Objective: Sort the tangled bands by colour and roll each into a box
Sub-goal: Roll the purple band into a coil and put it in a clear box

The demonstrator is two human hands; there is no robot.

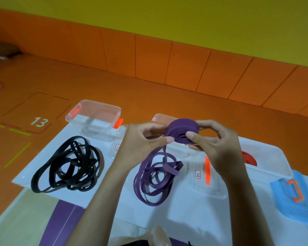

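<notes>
A purple band is partly wound into a flat roll (182,130) held above the white sheet. My right hand (219,144) grips the roll, thumb on its near face. My left hand (146,139) pinches the band where it leaves the roll. The loose purple tail (155,178) hangs down into a tangled heap on the sheet. A tangled black band (69,164) lies to the left. One clear box (94,118) with orange clips stands open behind the black band. A second clear box (161,118) is mostly hidden behind my hands.
A white sheet (114,206) covers the orange floor mat. Clear lids with orange clips and labels lie by my right wrist (207,172) and near the left box (116,148). A blue lid (292,197) sits at the right, a red disc (249,158) behind it.
</notes>
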